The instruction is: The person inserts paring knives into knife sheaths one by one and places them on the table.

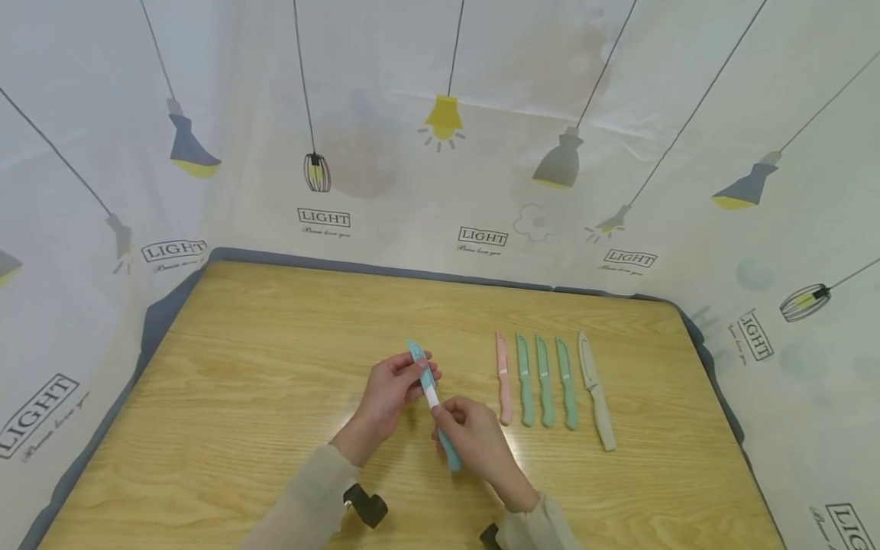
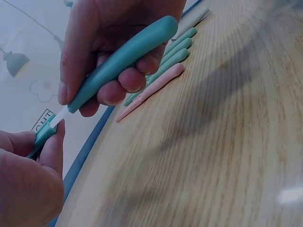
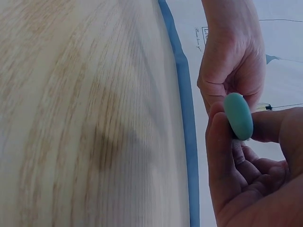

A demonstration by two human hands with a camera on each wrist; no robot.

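A blue paring knife is held above the table between both hands. My left hand (image 1: 382, 393) pinches its blue sheath (image 1: 416, 354) between thumb and fingers. With thumb and fingers, my right hand (image 1: 477, 439) grips the blue handle (image 1: 450, 456). A short white stretch of blade (image 2: 59, 115) shows between sheath and handle in the left wrist view; the rest of the blade is inside the sheath. The right wrist view faces the butt of the handle (image 3: 238, 117), with the left hand (image 3: 234, 61) beyond it.
Right of the hands lie a pink knife (image 1: 504, 382), three green knives (image 1: 545, 382) and a larger beige knife (image 1: 597, 397), side by side in a row with tips away. They lie on a wooden table (image 1: 275, 328). A lamp-printed cloth (image 1: 399, 252) hangs around the table's edges.
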